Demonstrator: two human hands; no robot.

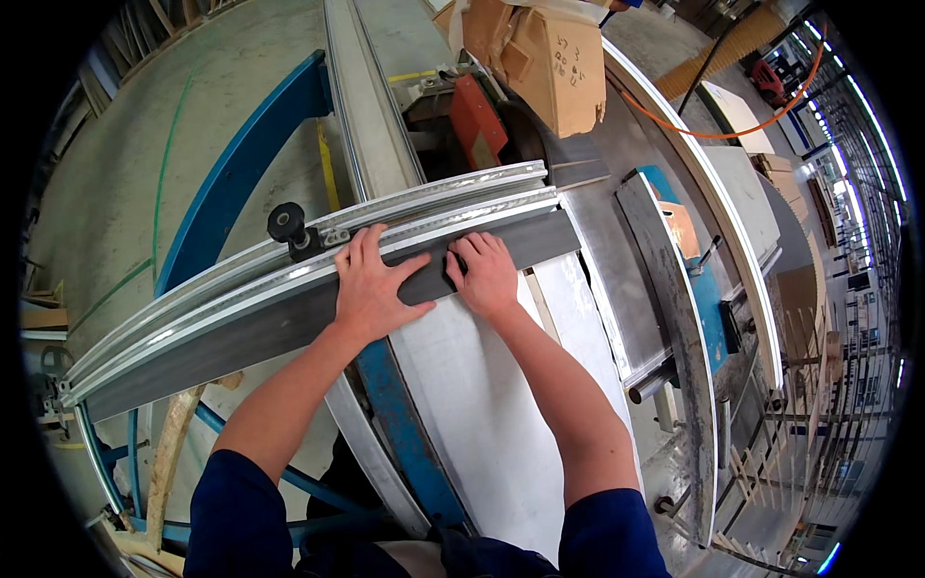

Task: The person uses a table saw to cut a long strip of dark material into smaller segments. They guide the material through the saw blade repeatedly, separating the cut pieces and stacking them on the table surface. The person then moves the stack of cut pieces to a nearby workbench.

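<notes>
Left hand (371, 289): its fingers are spreading wide and gripping nothing, the tips lying over the near metal rail (482, 213) and the thumb pointing toward the other hand. Right hand (488, 275): from my remote seat I am seeing its fingers curling around a small black piece (450, 270), whose kind I cannot tell. Grey strip (270, 322): it is lying long and flat beneath both hands, running just along the rail. Black knob (285, 223): it is standing on the rail side, left of the left hand. Pale panel (482, 385): it is stretching below the strip, between the forearms, with a worn blue beam (405, 424) running beside it. Farther out, I am noting a curved blue arm (236, 183) at left, a red block (477, 120) ahead, cardboard (568, 72) sitting just beyond it, and an orange hose (674, 123) looping at upper right.
</notes>
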